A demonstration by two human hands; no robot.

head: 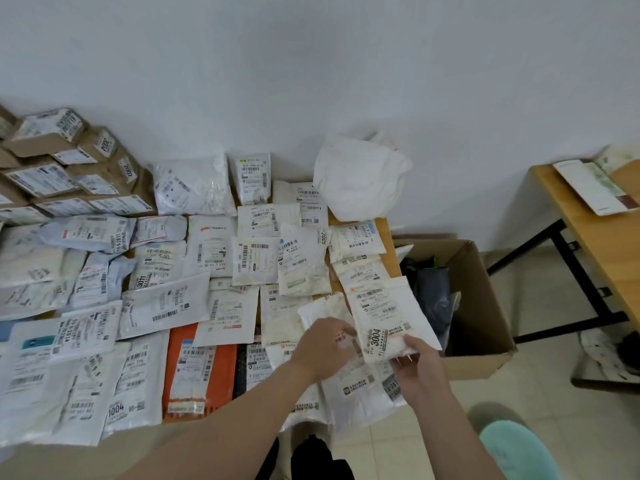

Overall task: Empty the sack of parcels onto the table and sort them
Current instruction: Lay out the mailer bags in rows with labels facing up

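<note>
1. White parcel marked 3004 [386,315]: pinched at its near end by right hand [417,362] fingers, long axis running away from them.
2. Left hand [320,346]: fingers curled on a neighbouring packet just beside, above the worktop [382,233].

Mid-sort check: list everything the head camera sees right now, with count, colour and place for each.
flat plastic mailer parcels: dozens, mostly white or pale grey, spread across the table
orange mailer parcel: one, near table edge
brown cardboard parcel boxes: several, stacked far left by the wall
crumpled white sack: one, far right corner of the table
white parcel marked 3004: one, held by both hands at the table's right edge
open cardboard carton: one, brown, on the floor right of the table, dark items inside
wooden side table: one, far right, papers on top
teal stool: one, bottom right
left hand: on the 3004 parcel
right hand: gripping its near edge
</note>
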